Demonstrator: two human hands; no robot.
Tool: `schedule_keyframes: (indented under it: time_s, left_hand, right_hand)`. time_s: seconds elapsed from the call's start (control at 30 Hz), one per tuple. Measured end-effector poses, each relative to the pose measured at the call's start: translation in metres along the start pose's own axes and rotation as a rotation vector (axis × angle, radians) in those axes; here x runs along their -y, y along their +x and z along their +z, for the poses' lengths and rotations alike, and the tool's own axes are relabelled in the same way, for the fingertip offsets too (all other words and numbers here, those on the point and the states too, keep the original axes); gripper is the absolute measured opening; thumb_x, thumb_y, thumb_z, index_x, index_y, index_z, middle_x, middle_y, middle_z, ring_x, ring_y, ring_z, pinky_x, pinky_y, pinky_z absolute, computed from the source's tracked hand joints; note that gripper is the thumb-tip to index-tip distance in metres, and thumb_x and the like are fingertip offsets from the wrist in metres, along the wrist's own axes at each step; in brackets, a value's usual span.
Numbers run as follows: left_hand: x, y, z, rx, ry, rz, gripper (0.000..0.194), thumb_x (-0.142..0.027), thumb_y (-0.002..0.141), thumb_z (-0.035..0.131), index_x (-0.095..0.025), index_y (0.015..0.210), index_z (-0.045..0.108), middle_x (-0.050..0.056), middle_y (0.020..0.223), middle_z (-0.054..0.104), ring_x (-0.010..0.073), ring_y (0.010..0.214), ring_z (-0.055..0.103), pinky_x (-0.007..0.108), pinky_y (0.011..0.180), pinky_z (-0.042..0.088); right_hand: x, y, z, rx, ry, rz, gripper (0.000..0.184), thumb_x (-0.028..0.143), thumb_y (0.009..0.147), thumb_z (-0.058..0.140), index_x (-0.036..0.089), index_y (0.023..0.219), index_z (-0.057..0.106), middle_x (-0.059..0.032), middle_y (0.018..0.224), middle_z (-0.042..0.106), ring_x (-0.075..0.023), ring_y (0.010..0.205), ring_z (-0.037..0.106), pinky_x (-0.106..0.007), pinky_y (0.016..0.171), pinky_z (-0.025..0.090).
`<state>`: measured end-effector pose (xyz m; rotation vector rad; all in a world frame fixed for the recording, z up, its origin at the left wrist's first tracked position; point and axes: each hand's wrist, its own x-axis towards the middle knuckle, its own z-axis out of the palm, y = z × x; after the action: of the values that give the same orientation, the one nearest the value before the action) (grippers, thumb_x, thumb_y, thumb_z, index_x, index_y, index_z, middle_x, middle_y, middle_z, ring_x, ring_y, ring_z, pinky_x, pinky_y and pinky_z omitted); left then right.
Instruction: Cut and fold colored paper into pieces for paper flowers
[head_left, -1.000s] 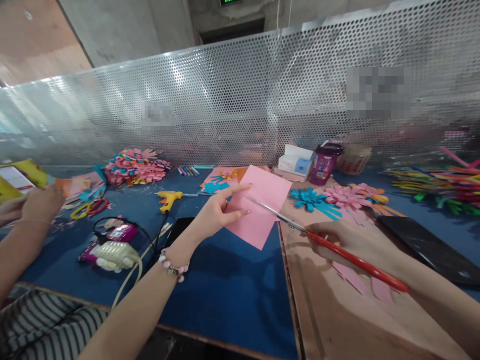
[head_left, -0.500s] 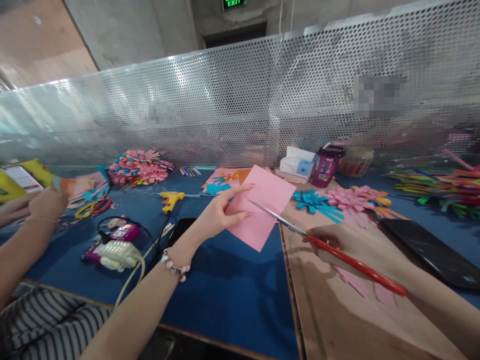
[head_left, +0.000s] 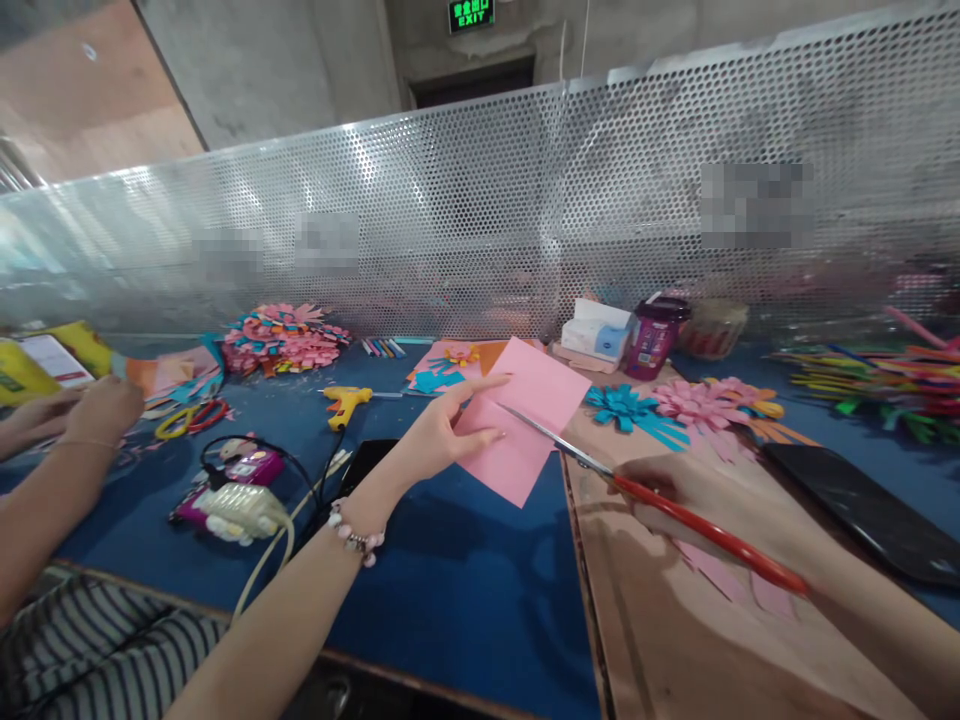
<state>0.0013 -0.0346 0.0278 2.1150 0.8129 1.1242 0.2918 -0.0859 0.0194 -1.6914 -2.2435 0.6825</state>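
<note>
A square sheet of pink paper (head_left: pixel 536 400) is held up above the blue table by my left hand (head_left: pixel 442 430), its left edge pinched between thumb and fingers. My right hand (head_left: pixel 667 490) grips scissors (head_left: pixel 697 520) with long red handles. Their metal blades reach across the middle of the sheet and look almost closed; whether the paper is cut there I cannot tell. Beyond my right hand lie a blue paper flower (head_left: pixel 624 404) and a pink paper flower (head_left: pixel 694 402). Pink paper strips (head_left: pixel 716 570) rest on the brown board under my right wrist.
A yellow glue gun (head_left: pixel 346 405) and a purple power strip (head_left: pixel 232 490) with cables lie at left. Further left are a co-worker's hands (head_left: pixel 97 410). A purple cup (head_left: pixel 654 338), a tissue pack (head_left: pixel 596 335) and a black phone (head_left: pixel 862 510) stand or lie to the right.
The view has tilted up slightly, so everything sits a little lower. My hands, the paper and the scissors keep nearly the same positions relative to each other.
</note>
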Motion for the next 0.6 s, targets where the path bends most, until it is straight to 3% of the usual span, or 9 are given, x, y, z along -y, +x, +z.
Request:
schedule_keyframes:
  time_s: [0.6]
  left_hand:
    - [0.0,0.0,-0.001,0.016,-0.039,-0.042,0.057,-0.026,0.073,0.063,-0.028,0.128,0.047,0.004,0.137,0.044,0.0234,0.125,0.041,0.041,0.105,0.033]
  right_hand:
    - [0.013,-0.002,-0.003,0.032,0.018,-0.002,0.031,0.046,0.07,0.054,0.017,0.064,0.062,-0.0011,0.06,0.06,-0.0136,0.055,0.052,-0.021,0.044,0.03]
